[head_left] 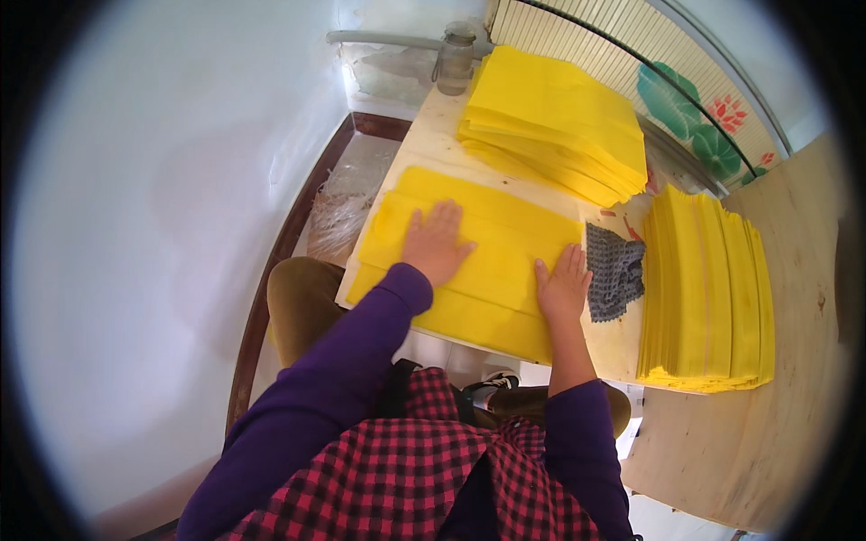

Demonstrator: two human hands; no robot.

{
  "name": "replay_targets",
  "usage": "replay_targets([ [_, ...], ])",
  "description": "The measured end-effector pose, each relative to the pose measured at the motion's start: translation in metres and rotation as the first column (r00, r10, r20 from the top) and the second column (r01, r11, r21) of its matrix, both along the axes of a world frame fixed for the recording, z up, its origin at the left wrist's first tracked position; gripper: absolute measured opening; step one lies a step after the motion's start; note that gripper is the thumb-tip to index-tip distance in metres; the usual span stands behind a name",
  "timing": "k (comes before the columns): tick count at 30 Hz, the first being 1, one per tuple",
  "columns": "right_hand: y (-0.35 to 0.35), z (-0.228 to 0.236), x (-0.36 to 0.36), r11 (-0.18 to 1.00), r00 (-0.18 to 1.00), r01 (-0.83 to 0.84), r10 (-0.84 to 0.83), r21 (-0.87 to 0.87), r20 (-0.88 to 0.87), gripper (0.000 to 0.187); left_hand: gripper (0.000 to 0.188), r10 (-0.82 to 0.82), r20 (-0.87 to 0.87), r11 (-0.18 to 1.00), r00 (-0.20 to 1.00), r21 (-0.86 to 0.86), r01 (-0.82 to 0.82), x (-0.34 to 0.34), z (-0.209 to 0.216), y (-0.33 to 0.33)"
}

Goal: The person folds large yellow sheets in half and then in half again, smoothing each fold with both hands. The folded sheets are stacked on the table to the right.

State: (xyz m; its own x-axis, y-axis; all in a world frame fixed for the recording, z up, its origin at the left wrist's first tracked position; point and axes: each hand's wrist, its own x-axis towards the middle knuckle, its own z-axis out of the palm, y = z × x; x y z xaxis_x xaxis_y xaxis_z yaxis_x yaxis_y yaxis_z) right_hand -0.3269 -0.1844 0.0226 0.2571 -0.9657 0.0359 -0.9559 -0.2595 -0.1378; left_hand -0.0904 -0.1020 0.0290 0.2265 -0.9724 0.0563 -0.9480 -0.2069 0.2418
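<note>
Pale plywood tabletop [794,361] fills the right side, its left edge running beside a white wall [162,225] with a dark brown skirting strip [271,270] along the floor; crumpled clear plastic [338,212] lies on the floor by the table's left edge. At the far edge, a grey pipe [379,39] and a glass jar [456,59], plus a ribbed panel with a painted lotus design [677,99]. Yellow paper sheet [487,252] lies flat at the near-left corner of the table, long and rectangular, bright yellow, with lengthwise fold bands showing. Left hand [435,242] rests palm down on its middle, fingers flat and slightly spread, holding nothing. Right hand [563,284] presses flat on the sheet's right end, fingers together and extended, holding nothing. Grey waffle-knit cloth [615,270] just beside the right hand. Big stack of yellow sheets [559,122] at the far edge; second stack of folded yellow sheets [708,288] right of the cloth. Purple sleeves, red-black checked apron.
</note>
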Motion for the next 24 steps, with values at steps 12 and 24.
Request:
replay_targets([
  [12, -0.016, 0.013, -0.001, 0.967, 0.977, -0.129, 0.162, -0.221, 0.141, 0.052, 0.073, 0.33, -0.067, 0.944, 0.942, 0.048, -0.327, 0.078, -0.015, 0.028],
  [24, -0.05, 0.053, 0.101, 0.876, 0.92, -0.392, 0.366, 0.28, 0.142, 0.04, 0.073, 0.316, -0.094, 0.948, 0.944, -0.017, -0.319, 0.082, -0.019, 0.032],
])
